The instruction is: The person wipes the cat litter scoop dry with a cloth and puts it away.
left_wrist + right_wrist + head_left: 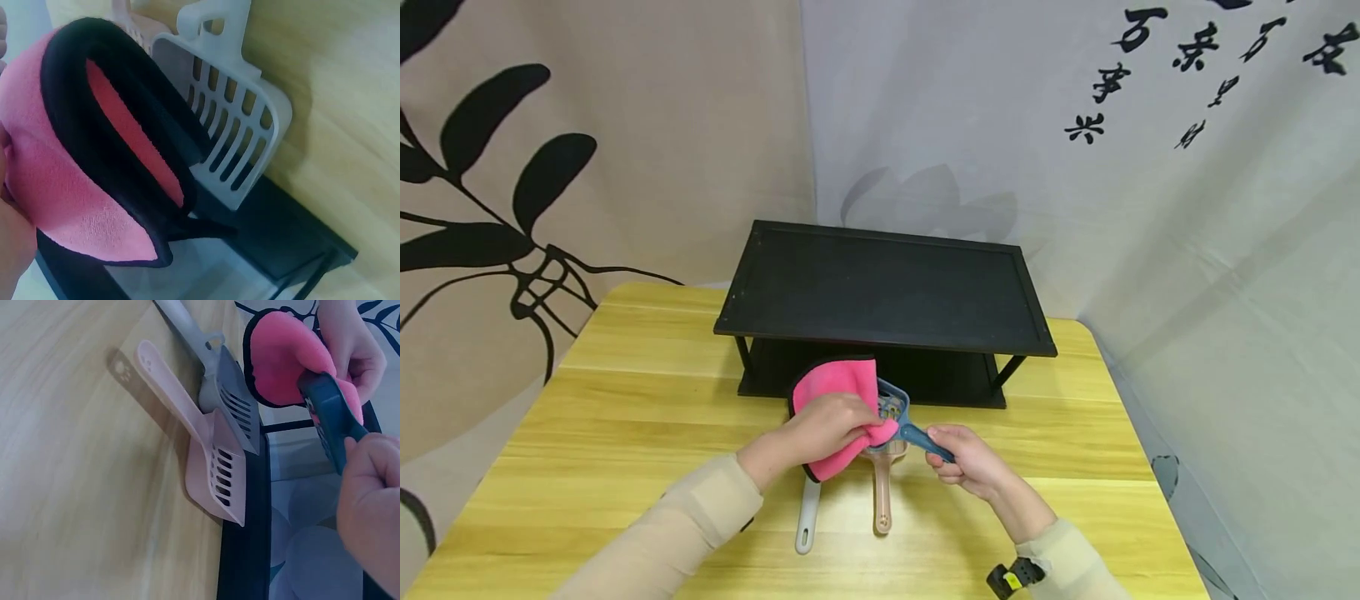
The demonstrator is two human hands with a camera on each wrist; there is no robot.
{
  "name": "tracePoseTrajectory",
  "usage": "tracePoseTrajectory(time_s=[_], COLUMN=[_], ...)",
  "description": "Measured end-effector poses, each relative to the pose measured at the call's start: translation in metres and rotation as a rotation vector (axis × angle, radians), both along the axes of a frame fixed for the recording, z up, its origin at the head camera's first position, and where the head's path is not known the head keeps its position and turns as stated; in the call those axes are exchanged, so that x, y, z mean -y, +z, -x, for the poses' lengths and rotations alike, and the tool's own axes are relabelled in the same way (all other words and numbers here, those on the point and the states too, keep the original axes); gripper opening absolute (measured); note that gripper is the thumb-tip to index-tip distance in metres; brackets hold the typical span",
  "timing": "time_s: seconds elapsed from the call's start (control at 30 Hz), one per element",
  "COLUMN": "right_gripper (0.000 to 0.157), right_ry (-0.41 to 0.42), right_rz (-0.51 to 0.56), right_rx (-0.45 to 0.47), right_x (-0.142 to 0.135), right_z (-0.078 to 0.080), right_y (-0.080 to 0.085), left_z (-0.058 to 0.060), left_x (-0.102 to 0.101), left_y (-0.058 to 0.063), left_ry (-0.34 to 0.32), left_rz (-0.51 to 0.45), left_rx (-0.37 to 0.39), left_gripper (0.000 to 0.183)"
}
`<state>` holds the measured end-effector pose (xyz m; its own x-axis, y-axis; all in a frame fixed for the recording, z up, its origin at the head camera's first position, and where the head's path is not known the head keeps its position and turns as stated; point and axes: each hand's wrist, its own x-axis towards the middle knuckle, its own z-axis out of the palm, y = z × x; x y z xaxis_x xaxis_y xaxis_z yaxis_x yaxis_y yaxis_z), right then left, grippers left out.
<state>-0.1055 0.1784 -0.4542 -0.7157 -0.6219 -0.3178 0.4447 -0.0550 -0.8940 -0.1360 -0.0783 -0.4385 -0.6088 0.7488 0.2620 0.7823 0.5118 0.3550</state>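
Note:
My left hand (833, 425) pinches a pink cloth (835, 383) with a black border and presses part of it to the blue litter scoop (891, 404). The scoop's handle is gripped by my right hand (966, 458), which holds it above the table. In the right wrist view the cloth (284, 356) wraps over the edge of the blue scoop (328, 415). Below lie a pink litter scoop (215, 469) and a grey litter scoop (231, 112), both with slotted heads toward the rack. The cloth hides most of the grey one in the head view.
A black two-tier rack (887, 287) stands at the back of the wooden table (647, 417), just behind the scoops. Curtains (925, 108) with black leaf and character prints hang behind and to the right. A dark band (1015, 577) is on the right wrist.

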Motion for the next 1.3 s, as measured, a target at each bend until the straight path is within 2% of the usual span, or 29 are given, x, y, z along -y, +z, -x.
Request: tracePoseTrajectory(time_s=[0.1, 0.23, 0.3, 0.4, 0.6, 0.73, 0.8, 0.9, 1.0, 1.07, 1.2, 1.3], right_gripper=[0.027, 0.026, 0.025, 0.025, 0.027, 0.029, 0.030, 0.030, 0.032, 0.032, 0.032, 0.032], right_ry=[-0.008, -0.009, -0.007, -0.018, -0.014, 0.014, 0.023, 0.031, 0.042, 0.050, 0.050, 0.028], right_rz=[0.009, -0.002, -0.024, -0.094, -0.293, -0.375, -0.390, -0.400, -0.402, -0.399, -0.397, -0.398], right_rx=[-0.018, -0.045, -0.059, -0.073, -0.113, -0.142, -0.140, -0.145, -0.186, -0.215, -0.246, -0.257], right_x=[-0.002, -0.005, -0.005, -0.004, -0.004, -0.002, 0.001, 0.009, 0.017, 0.021, 0.024, 0.021], right_z=[-0.001, 0.000, -0.001, -0.002, -0.008, -0.011, -0.012, -0.011, -0.010, -0.009, -0.010, -0.012], right_y=[0.003, 0.007, 0.009, 0.012, 0.014, 0.007, 0.003, 0.001, 0.002, 0.005, 0.007, 0.006], left_z=[0.002, 0.006, 0.007, 0.007, 0.008, 0.010, 0.009, 0.005, -0.002, -0.007, -0.012, -0.011], left_x=[0.003, 0.008, 0.011, 0.016, 0.037, 0.042, 0.036, 0.020, 0.003, -0.005, -0.009, -0.008], left_y=[0.004, 0.009, 0.010, 0.009, 0.008, 0.014, 0.017, 0.017, 0.012, 0.006, -0.003, -0.005], left_ry=[0.009, 0.034, 0.052, 0.099, 0.218, 0.247, 0.222, 0.149, 0.050, 0.008, -0.004, 0.009], left_rz=[0.004, 0.077, 0.114, 0.112, -0.036, -0.110, -0.131, -0.127, -0.104, -0.083, -0.107, -0.136], left_rx=[-0.087, -0.243, -0.296, -0.306, -0.263, -0.289, -0.302, -0.303, -0.280, -0.256, -0.166, -0.118], left_gripper=[0.016, 0.021, 0.025, 0.027, 0.023, 0.024, 0.022, 0.020, 0.017, 0.017, 0.016, 0.016])
